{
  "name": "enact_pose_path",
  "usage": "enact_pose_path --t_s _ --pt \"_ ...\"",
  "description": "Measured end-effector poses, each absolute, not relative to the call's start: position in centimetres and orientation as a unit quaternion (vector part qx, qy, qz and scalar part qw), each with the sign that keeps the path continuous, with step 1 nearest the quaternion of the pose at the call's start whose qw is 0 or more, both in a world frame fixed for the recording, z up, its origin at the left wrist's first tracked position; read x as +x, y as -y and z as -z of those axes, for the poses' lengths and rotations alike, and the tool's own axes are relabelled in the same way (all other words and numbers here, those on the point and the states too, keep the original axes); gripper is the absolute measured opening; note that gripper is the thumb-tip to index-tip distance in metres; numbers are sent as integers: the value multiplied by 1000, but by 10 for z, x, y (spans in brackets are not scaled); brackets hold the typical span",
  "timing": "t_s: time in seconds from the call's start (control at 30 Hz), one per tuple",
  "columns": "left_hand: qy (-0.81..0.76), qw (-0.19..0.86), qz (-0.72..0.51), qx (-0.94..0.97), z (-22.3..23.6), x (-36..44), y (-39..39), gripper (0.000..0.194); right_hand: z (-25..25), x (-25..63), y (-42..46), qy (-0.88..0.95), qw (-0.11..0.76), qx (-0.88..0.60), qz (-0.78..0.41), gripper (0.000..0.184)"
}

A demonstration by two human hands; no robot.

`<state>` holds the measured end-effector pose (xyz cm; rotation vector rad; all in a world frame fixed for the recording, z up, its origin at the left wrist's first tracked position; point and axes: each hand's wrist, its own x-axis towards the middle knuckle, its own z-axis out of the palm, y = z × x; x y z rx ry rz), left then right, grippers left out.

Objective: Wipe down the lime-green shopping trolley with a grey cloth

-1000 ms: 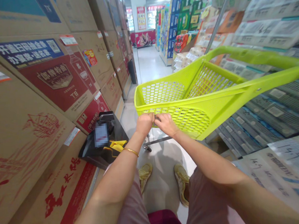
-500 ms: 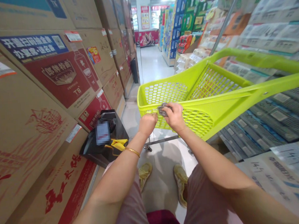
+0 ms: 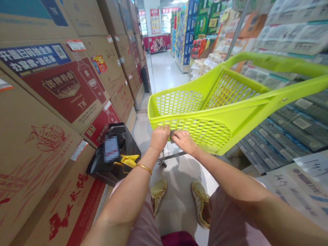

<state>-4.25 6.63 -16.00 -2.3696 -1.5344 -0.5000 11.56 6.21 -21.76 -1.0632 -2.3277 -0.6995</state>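
- At the near side wall of the lime-green cart [image 3: 186, 115], low and close to its front corner, is the small grey crumpled piece [image 3: 172, 134]; I see one cart and one such piece.
- My right hand [image 3: 184, 141] has the grey piece in a narrow pinch, fingertips bent against the mesh.
- My left hand [image 3: 158, 136] is curled just beside it, at the same wall; whether it grips the mesh or something thin, I cannot tell.
- For doing this well, I judge that the pinch should be firm but small, so the soft piece does not slip out or catch in the holes.
- The left fingers should, I think, steady the wall, because the cart stands on wheels and may roll away under pressure.
- Below the cart I can count one wheel [image 3: 162, 163] clearly.
- On my left wrist there is one bracelet [image 3: 145, 167].
- Under my arms are two shoes, the left shoe [image 3: 160, 191] and the right shoe [image 3: 200, 201].
- To the left stands one black bag [image 3: 131, 140], beside stacked cartons [image 3: 52, 143]; these are cut by the edge, so I cannot count them all.
- To the right are many packs [image 3: 296, 40], too blurred for an exact number.
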Motion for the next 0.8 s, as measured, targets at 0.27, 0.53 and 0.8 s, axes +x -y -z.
enact_pose_path --t_s 0.27,0.53,0.8 --pt "530 103 163 -826 162 -43 -68 21 170 105 -72 780 369 -432 262 22" --pt "539 115 142 -822 159 -41 -66 24 162 110 -75 765 390 -444 256 20" --pt "519 119 155 -832 160 -42 -66 25 209 119 -63 835 275 -412 238 18"
